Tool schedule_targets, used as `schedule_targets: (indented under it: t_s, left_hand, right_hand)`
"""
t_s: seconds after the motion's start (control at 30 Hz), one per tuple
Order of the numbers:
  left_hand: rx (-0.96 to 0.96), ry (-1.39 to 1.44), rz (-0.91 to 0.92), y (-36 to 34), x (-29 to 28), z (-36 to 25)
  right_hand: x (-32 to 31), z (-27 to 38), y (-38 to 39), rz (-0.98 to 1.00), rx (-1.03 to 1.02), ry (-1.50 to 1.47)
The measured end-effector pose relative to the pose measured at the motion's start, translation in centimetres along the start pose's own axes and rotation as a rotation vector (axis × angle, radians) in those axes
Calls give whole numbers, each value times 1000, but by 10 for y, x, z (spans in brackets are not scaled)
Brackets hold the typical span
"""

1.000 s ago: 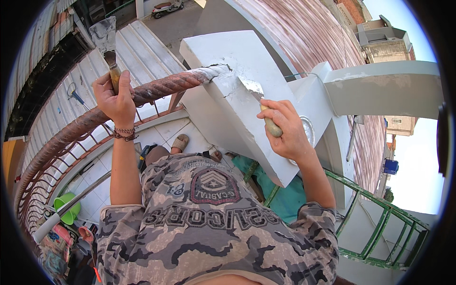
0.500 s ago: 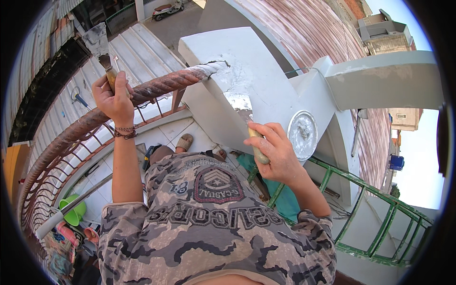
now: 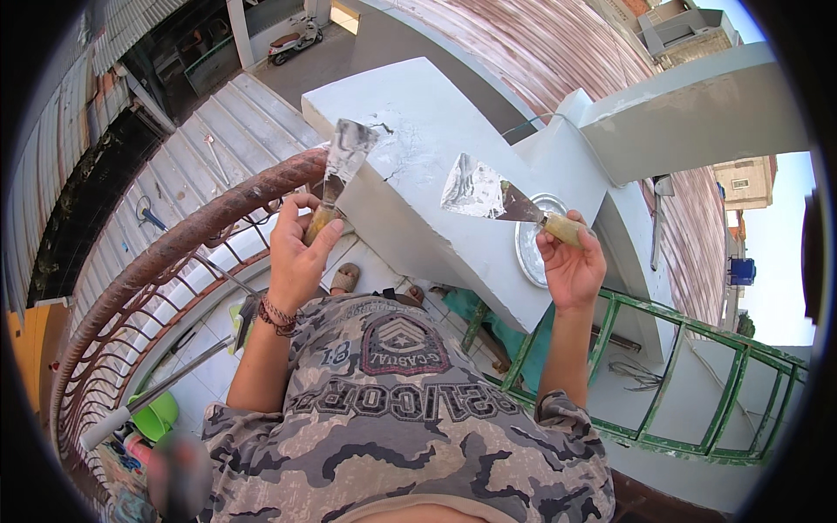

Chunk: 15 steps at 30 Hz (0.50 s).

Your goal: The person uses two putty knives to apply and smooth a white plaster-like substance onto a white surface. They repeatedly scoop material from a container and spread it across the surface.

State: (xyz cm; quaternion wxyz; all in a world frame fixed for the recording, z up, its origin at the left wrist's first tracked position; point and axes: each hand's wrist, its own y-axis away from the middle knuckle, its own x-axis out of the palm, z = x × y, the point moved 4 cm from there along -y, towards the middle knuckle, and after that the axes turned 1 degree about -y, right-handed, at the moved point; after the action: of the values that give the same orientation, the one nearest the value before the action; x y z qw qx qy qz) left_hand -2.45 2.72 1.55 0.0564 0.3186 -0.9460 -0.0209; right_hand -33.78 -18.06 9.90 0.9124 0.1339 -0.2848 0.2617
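Observation:
My left hand (image 3: 296, 257) grips the wooden handle of a putty knife (image 3: 347, 152), its smeared blade raised in front of the rusty twisted railing's end. My right hand (image 3: 571, 266) holds another putty knife (image 3: 475, 187) by its pale wooden handle, the blade turned flat with thick white filler on it. Both knives are over a white concrete beam (image 3: 418, 105), which has cracks beside the railing (image 3: 218, 205). Behind the right knife's handle a round metal lid or shallow tin (image 3: 529, 253) rests on the beam, partly hidden.
A green metal ladder-like frame (image 3: 641, 366) lies at lower right, near teal cloth. Sandalled feet (image 3: 345, 277) stand on white tiles below, with a green bucket (image 3: 157, 417) and clutter at lower left. Corrugated roofs (image 3: 209, 131) and a parked scooter (image 3: 295, 39) lie beyond the railing.
My left hand has moved right and down, bringing its knife toward the beam. My right hand has moved right, turning its blade from the cracked spot to lie sideways, now loaded with visible filler.

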Motion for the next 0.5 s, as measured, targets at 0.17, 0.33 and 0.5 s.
schedule_targets:
  t_s: [0.17,0.33,0.5]
  left_hand:
    - [15,-215,270,3,23,-1]
    - [-51,-192,362,14,27,19]
    - [-156,-126,316,18,25,21]
  right_hand:
    - [-44,-22,46,-221,12,-194]
    - [-38,-70,86,4,225,-294]
    - [-19,-74,90,90,230,-194]
